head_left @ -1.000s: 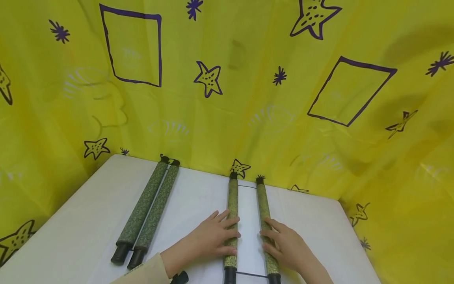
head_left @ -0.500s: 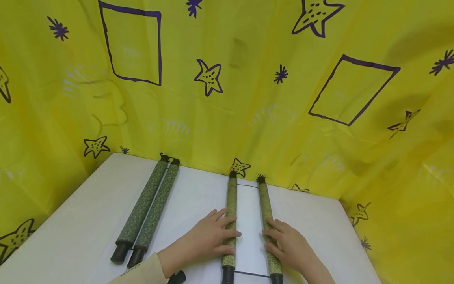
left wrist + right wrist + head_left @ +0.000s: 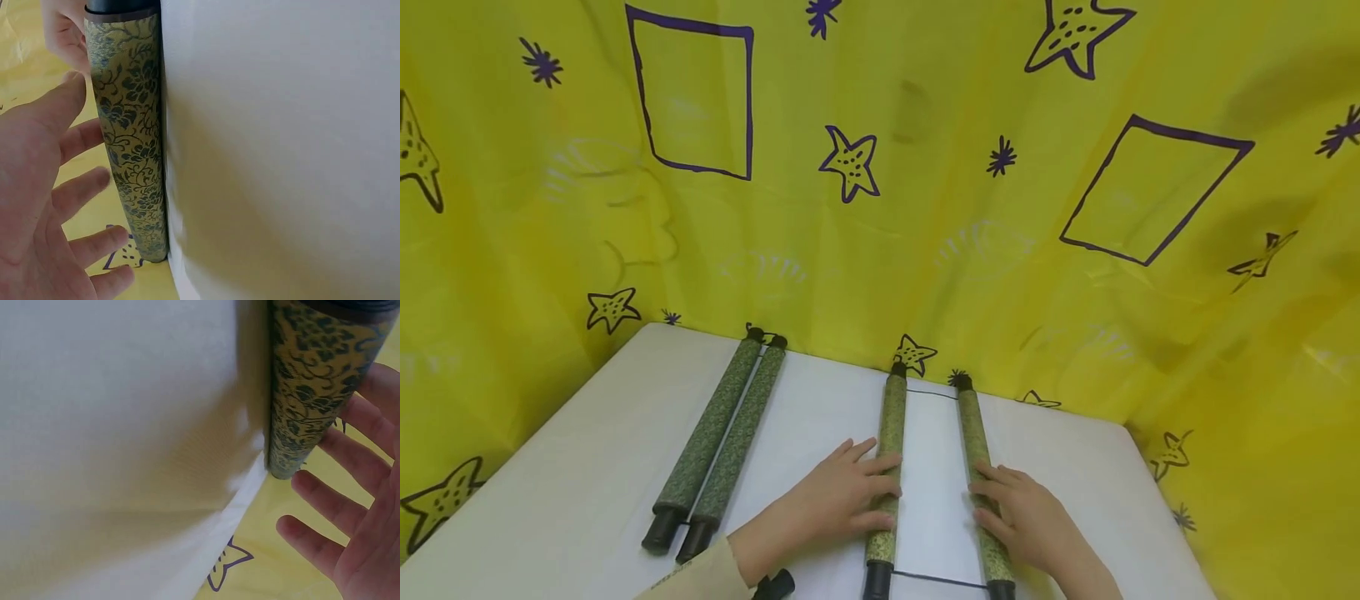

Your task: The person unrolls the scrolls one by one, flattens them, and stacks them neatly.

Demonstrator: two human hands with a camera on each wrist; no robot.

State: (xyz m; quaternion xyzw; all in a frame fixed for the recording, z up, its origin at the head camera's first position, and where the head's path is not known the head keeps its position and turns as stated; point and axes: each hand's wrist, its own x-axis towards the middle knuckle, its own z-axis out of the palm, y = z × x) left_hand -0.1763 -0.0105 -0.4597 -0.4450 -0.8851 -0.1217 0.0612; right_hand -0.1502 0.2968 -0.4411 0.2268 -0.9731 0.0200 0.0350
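- Left hand [image 3: 842, 502]: fingers spread and nearly straight across the left yellow roller [image 3: 892, 412], not wrapped round it. How hard it presses: cannot tell.
- Right hand [image 3: 1028, 518]: fingers apart, lightly bent, tips on the right yellow roller [image 3: 972, 419]; no clamp seen. Right wrist view agrees: fingers separated alongside the patterned surface.
- Both yellow rollers lie on the bench [image 3: 587, 467], right of the middle of its far edge, dark-capped far ends at that edge. They stand apart, spreading slightly toward the near side.
- Thin dark lines join the two near each end: far line [image 3: 931, 392], near line [image 3: 940, 579]. Cord or printed border: cannot tell. The strip between is white; sheet or bench top, not distinguishable.
- Judgement: one hand per roller, at similar points along the length, probably keeps the pair even and checks rolling; flat fingers suit round stock better than a tight grip.
- Left green roller [image 3: 712, 421] and right green roller [image 3: 741, 429] lie close together toward the bench's left edge, far ends by the far edge; probably placed there to leave working room.
- Black-ended piece [image 3: 775, 585] by the left sleeve [image 3: 703, 575]: mostly hidden, identity unclear.
- Yellow curtain [image 3: 925, 83] hangs behind the far edge.
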